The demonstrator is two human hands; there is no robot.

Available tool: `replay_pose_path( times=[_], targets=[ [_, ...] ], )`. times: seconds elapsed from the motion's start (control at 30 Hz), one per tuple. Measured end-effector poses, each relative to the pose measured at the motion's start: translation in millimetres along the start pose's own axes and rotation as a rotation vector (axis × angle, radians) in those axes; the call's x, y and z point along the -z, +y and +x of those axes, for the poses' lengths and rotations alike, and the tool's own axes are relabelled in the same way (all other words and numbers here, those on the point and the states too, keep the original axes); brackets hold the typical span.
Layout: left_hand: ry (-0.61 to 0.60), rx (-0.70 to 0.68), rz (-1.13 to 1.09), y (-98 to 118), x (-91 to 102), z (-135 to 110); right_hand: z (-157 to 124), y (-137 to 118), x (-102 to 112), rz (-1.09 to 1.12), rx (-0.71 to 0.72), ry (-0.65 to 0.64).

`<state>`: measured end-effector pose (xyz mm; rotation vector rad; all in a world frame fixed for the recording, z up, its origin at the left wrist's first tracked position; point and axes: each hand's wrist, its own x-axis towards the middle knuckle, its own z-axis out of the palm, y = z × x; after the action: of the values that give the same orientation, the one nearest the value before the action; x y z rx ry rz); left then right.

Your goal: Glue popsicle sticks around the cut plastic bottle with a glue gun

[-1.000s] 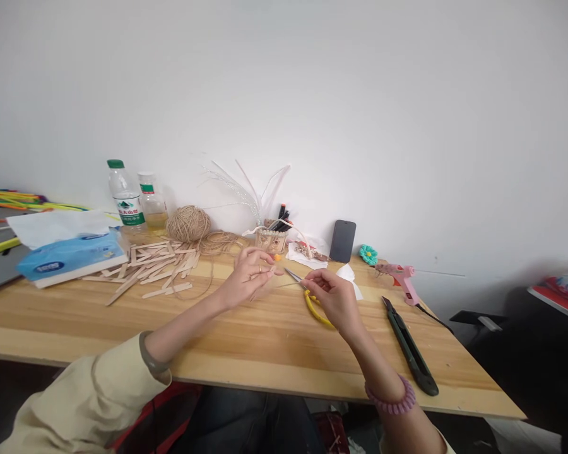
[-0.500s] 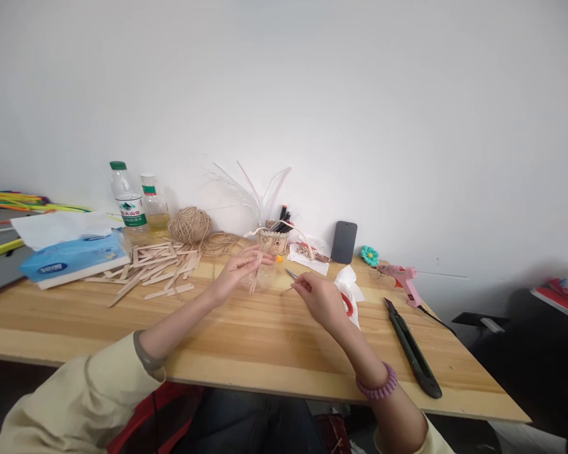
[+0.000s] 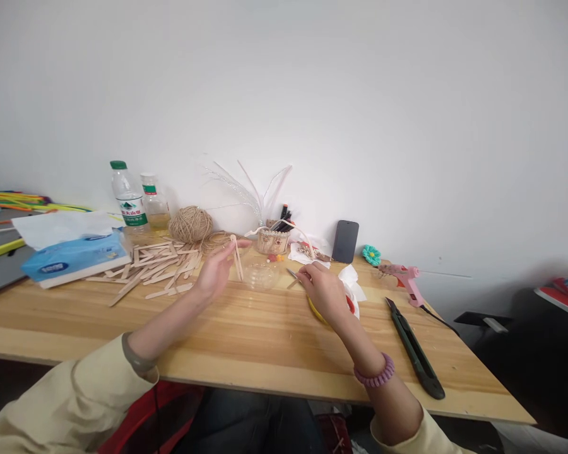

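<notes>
Evidently a craft table, itemised from where I stand.

Item: left hand (image 3: 214, 271), lifted over the tabletop (image 3: 246, 340), thumb and fingers gripping a pair of joined sticks (image 3: 238, 257) near their upper end. The lower ends splay slightly apart and hang free, presumably so that their shape is not squeezed.

Item: right hand (image 3: 325, 290), fingertips pinched together on a short wooden stick (image 3: 292, 284), its end poking out beyond them; a fingertip hold suits so slight a piece.

Item: scissors (image 3: 315, 311), yellow and red handles, lying beneath the right hand, blades pointing away from the person. Whether the hand touches them, I cannot tell.

Item: clear plastic dish (image 3: 261, 276), between the hands, central perhaps for easy reach from either side.

Item: loose stick pile (image 3: 163, 268), heaped beyond the left forearm, likely a supply kept near yet out of the working space.

Item: twine ball (image 3: 190, 224), behind the pile.

Item: phone (image 3: 346, 241), propped upright against the wall (image 3: 284, 94), probably for easy viewing.

Item: utility knife (image 3: 414, 350), right side, blade end pointing away from the person, perhaps for safety.

Item: pink glue gun (image 3: 407, 280), near the right edge, seemingly to keep its cord aside.
</notes>
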<state>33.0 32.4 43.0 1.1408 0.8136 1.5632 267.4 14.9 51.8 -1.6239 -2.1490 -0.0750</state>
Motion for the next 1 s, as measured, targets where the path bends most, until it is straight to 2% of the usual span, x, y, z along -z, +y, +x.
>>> replay_pose_path(
  times=[0.23, 0.37, 0.43, 0.5, 0.6, 0.7, 0.77, 0.87, 1.0],
  targets=[
    [0.198, -0.003, 0.178, -3.2, 28.9, 7.5, 6.0, 3.2, 0.8, -0.091, 0.024, -0.047],
    [0.202, -0.054, 0.221, 0.1, 33.9, 8.7, 6.3, 3.3, 1.5, -0.184, 0.013, 0.013],
    [0.149, -0.091, 0.273, 3.7, 28.3, 7.2, 5.6, -3.7, 2.0, -0.143, 0.013, 0.111],
    [0.061, -0.134, 0.383, 7.8, 17.1, 4.5, 5.8, -17.0, 1.9, 0.072, 0.061, 0.16],
    [-0.084, -0.213, 0.564, 14.5, -4.4, 0.1, 9.9, -42.3, -0.4, 0.52, 0.144, 0.026],
    [-0.282, -0.212, 0.575, 23.0, -15.8, 1.1, 16.7, -56.9, -4.3, 0.78, 0.124, -0.132],
    [-0.346, -0.223, 0.622, 28.5, -10.1, 7.8, 19.5, -55.2, -6.5, 0.842, 0.078, -0.146],
    [-0.382, -0.292, 0.877, 30.6, 15.1, 26.5, 17.6, -41.9, -7.5, 0.863, -0.003, -0.104],
    [-0.608, -0.449, 1.174, 17.3, 45.2, 51.6, 7.8, -28.7, -5.1, 0.877, -0.052, -0.091]
  ],
)
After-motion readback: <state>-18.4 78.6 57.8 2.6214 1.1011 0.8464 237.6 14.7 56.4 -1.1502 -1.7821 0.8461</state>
